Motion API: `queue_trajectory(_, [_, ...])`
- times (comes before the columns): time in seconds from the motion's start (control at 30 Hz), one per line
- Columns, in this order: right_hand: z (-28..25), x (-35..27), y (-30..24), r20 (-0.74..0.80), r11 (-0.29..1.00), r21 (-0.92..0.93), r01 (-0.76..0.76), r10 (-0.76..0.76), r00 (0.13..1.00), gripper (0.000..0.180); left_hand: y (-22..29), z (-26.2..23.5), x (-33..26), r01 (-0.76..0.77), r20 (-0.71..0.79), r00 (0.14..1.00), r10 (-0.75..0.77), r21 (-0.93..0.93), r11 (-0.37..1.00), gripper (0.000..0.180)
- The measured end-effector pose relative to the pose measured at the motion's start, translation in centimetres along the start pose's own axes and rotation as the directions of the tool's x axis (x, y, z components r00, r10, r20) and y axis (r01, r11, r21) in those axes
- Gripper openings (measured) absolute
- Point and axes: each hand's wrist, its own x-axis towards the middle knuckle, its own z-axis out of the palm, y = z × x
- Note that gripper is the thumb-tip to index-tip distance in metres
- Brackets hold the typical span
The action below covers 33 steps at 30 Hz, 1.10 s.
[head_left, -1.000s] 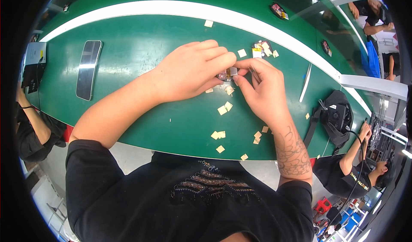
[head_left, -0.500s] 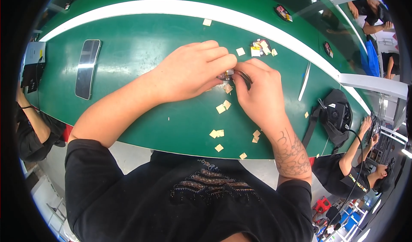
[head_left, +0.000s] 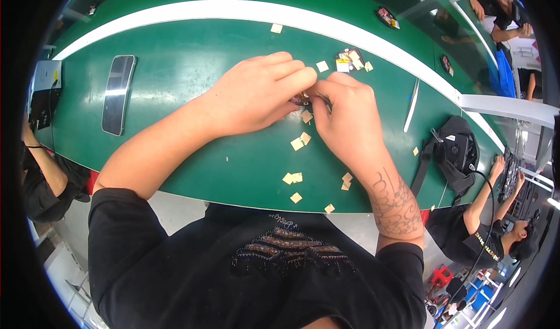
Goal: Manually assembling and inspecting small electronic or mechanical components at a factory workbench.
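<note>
My left hand [head_left: 265,90] is closed at the fingertips on a small dark part with reddish and silvery bits [head_left: 300,99], mostly hidden under the fingers. My right hand [head_left: 349,107] meets it from the right, thumb and forefinger pinched on a slim dark tool [head_left: 325,98] whose tip is hidden at the part. Just below the fingertips lies a small pale yellow square [head_left: 306,116]. Beyond the right hand sits a dark small device [head_left: 341,64] with pale squares and a white-and-yellow label on it.
More pale squares [head_left: 297,143] are scattered over the green table [head_left: 192,160]. A phone [head_left: 118,96] lies at the left. A slim white tool [head_left: 412,106] and a black bag [head_left: 456,154] with a cable are at the right. Other people sit at both sides.
Both hands have shifted slightly up and left in the picture, still together at the small part. My right fingers have turned a little, covering more of the part.
</note>
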Motion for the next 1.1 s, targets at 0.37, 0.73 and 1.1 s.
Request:
queue_trajectory(0.37, [0.4, 0.1, 1.2, -0.083, 0.993, 0.117, 0.023, -0.013, 0.996, 0.011, 0.0, 0.1, 0.0, -0.015, 0.014, 1.000, 0.014, 0.060, 0.998, 0.033])
queue_trajectory(0.73, [1.4, -0.4, 1.0, -0.136, 0.993, 0.121, 0.011, 0.006, 0.991, 0.010, -0.3, 0.7, -0.8, -0.042, 0.021, 0.999, 0.040, 0.120, 0.992, 0.025])
queue_trajectory(1.1, [-0.6, 0.2, 1.9, -0.233, 0.982, 0.185, 0.036, 0.008, 0.973, 0.016, -0.7, 0.2, -0.3, -0.079, 0.083, 0.994, 0.065, 0.172, 0.982, 0.024])
